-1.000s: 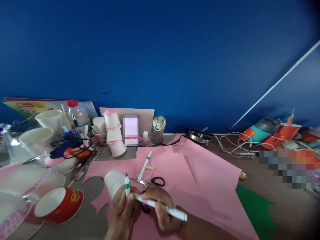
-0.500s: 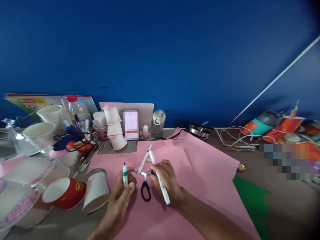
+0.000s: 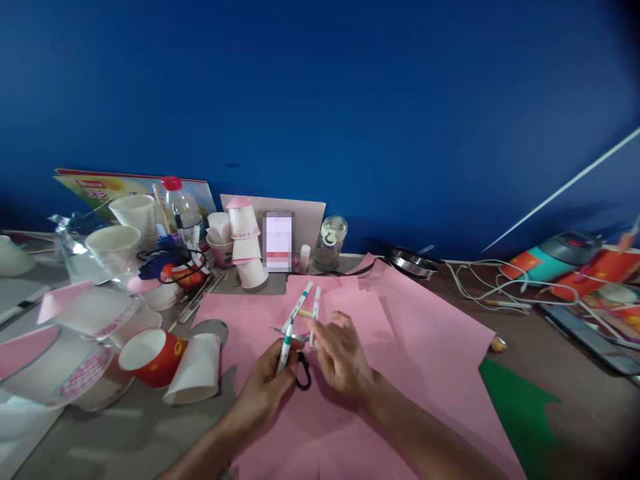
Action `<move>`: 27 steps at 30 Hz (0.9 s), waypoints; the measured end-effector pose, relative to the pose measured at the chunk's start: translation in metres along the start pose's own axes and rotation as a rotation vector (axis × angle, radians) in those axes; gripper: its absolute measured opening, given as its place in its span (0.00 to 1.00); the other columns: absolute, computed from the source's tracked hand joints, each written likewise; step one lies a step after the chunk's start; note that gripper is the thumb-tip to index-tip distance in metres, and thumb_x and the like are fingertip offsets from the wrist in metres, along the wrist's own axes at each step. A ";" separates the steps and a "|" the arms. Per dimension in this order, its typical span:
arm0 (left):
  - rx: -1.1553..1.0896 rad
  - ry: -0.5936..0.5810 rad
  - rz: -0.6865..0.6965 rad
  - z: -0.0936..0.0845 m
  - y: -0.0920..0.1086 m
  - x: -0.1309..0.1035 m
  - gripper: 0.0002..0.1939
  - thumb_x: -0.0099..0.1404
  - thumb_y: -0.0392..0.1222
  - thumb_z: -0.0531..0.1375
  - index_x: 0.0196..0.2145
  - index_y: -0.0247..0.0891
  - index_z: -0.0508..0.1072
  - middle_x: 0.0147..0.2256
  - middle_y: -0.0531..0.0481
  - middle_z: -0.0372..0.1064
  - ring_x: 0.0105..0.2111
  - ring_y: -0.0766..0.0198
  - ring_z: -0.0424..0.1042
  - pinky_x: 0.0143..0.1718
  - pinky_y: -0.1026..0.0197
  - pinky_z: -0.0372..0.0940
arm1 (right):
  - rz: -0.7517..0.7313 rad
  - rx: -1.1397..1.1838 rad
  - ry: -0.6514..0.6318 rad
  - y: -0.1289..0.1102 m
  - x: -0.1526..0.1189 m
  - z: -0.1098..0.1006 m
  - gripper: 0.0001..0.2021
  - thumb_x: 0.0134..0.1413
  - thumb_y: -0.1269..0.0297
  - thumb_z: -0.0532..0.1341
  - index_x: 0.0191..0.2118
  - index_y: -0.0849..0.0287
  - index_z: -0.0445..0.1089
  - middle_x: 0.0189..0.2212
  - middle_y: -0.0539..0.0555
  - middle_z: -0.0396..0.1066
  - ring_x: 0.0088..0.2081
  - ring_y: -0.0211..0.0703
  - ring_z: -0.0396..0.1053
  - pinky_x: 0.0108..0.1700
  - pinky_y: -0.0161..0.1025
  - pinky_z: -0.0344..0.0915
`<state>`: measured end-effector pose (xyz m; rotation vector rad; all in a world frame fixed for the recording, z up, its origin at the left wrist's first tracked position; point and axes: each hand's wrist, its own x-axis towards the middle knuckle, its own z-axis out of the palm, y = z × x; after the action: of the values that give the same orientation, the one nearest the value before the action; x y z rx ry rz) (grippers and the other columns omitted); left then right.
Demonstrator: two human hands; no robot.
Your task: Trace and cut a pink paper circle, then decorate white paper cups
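My left hand (image 3: 270,377) is closed around a white marker with a green band (image 3: 286,347), held tip-up. Beyond it another white marker with a green end (image 3: 303,300) lies on the pink paper (image 3: 420,347). My right hand (image 3: 345,353) is over the paper with its fingers partly spread. A white marker with a pale purple band (image 3: 316,308) lies by its fingertips, its lower end partly hidden by the hand. Between my hands are black-handled scissors (image 3: 305,377), partly covered by the left hand.
Left of the paper are a white paper cup (image 3: 195,370), a red cup (image 3: 150,357) and several decorated bowls. A cup stack (image 3: 246,250), phone (image 3: 279,241) and glass jar (image 3: 331,241) stand behind. Tape (image 3: 413,262), white cables (image 3: 465,287) and green paper (image 3: 517,407) are rightward.
The pale purple marker has left my right hand's grip and now rests on the paper. My left hand has moved right with its marker, closer to the scissors. The view has shifted left.
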<state>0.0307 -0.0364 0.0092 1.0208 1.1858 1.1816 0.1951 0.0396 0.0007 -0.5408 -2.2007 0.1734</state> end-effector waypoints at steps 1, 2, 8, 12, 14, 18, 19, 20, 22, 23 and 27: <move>0.030 -0.017 0.028 0.001 0.000 0.000 0.04 0.61 0.41 0.59 0.34 0.38 0.70 0.26 0.55 0.62 0.26 0.66 0.60 0.28 0.64 0.57 | -0.076 0.020 -0.048 -0.004 0.000 0.000 0.30 0.61 0.77 0.50 0.68 0.57 0.46 0.26 0.49 0.69 0.26 0.42 0.63 0.49 0.53 0.63; 0.071 -0.025 0.056 0.002 0.000 -0.001 0.02 0.61 0.38 0.58 0.32 0.38 0.69 0.26 0.54 0.64 0.28 0.65 0.61 0.30 0.63 0.59 | -0.130 0.027 -0.094 -0.008 0.000 0.001 0.30 0.61 0.75 0.50 0.68 0.57 0.46 0.26 0.50 0.69 0.26 0.42 0.64 0.49 0.52 0.63; 0.190 -0.003 0.138 0.004 -0.007 0.000 0.15 0.57 0.30 0.56 0.43 0.37 0.72 0.41 0.45 0.72 0.42 0.55 0.69 0.46 0.56 0.64 | -0.145 -0.015 -0.243 -0.016 -0.001 0.008 0.24 0.58 0.73 0.54 0.61 0.63 0.60 0.38 0.61 0.74 0.39 0.51 0.69 0.48 0.54 0.65; 0.091 0.032 0.056 0.002 -0.009 -0.002 0.34 0.56 0.34 0.61 0.61 0.39 0.61 0.47 0.43 0.70 0.48 0.53 0.67 0.51 0.54 0.61 | -0.104 -0.001 -0.193 -0.011 -0.003 0.011 0.20 0.57 0.75 0.54 0.56 0.64 0.63 0.35 0.59 0.73 0.36 0.49 0.69 0.51 0.54 0.65; 0.024 -0.007 0.040 0.002 -0.010 -0.003 0.38 0.59 0.36 0.61 0.65 0.41 0.53 0.40 0.47 0.70 0.40 0.58 0.70 0.44 0.56 0.64 | -0.072 0.003 -0.133 -0.006 -0.002 0.010 0.19 0.58 0.75 0.54 0.55 0.62 0.63 0.34 0.57 0.73 0.36 0.48 0.69 0.51 0.53 0.65; -0.024 -0.094 0.078 0.003 -0.015 -0.003 0.36 0.64 0.42 0.59 0.66 0.42 0.50 0.35 0.50 0.66 0.33 0.62 0.67 0.35 0.59 0.63 | 0.060 -0.040 0.103 0.007 -0.002 0.005 0.16 0.60 0.75 0.53 0.52 0.58 0.64 0.35 0.58 0.73 0.38 0.49 0.70 0.45 0.51 0.68; -0.001 -0.100 0.083 0.004 -0.016 -0.003 0.34 0.65 0.43 0.59 0.65 0.41 0.52 0.34 0.50 0.66 0.32 0.62 0.67 0.35 0.59 0.63 | 0.119 -0.036 0.168 0.011 -0.003 0.003 0.14 0.61 0.73 0.53 0.51 0.57 0.64 0.37 0.59 0.73 0.38 0.49 0.71 0.43 0.49 0.69; 0.031 -0.100 0.080 0.004 -0.017 -0.002 0.31 0.65 0.44 0.58 0.63 0.40 0.56 0.33 0.50 0.66 0.32 0.63 0.67 0.35 0.60 0.62 | 0.191 -0.014 0.232 0.014 -0.004 0.002 0.13 0.62 0.71 0.53 0.51 0.58 0.64 0.38 0.59 0.73 0.38 0.49 0.71 0.41 0.48 0.70; 0.094 -0.091 0.064 0.004 -0.017 -0.002 0.25 0.65 0.44 0.58 0.58 0.38 0.64 0.32 0.50 0.67 0.31 0.63 0.67 0.34 0.61 0.62 | 0.330 0.085 0.323 0.018 -0.007 0.000 0.12 0.65 0.69 0.52 0.52 0.58 0.63 0.37 0.58 0.73 0.32 0.43 0.71 0.35 0.43 0.71; 0.113 -0.087 0.054 0.004 -0.017 -0.002 0.22 0.64 0.44 0.58 0.55 0.37 0.67 0.31 0.50 0.68 0.31 0.63 0.67 0.34 0.61 0.61 | 0.384 0.146 0.340 0.020 -0.008 0.000 0.11 0.66 0.68 0.50 0.52 0.58 0.62 0.36 0.57 0.73 0.29 0.41 0.70 0.32 0.40 0.71; 0.106 -0.090 0.047 0.004 -0.016 -0.001 0.18 0.63 0.41 0.58 0.50 0.35 0.71 0.29 0.51 0.68 0.30 0.63 0.68 0.34 0.62 0.62 | 0.390 0.241 0.294 0.016 -0.006 -0.002 0.07 0.66 0.66 0.52 0.46 0.57 0.63 0.39 0.57 0.72 0.32 0.41 0.71 0.36 0.40 0.72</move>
<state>0.0366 -0.0395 -0.0062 1.1757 1.1689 1.1070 0.2048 0.0510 -0.0068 -0.7996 -1.7430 0.5237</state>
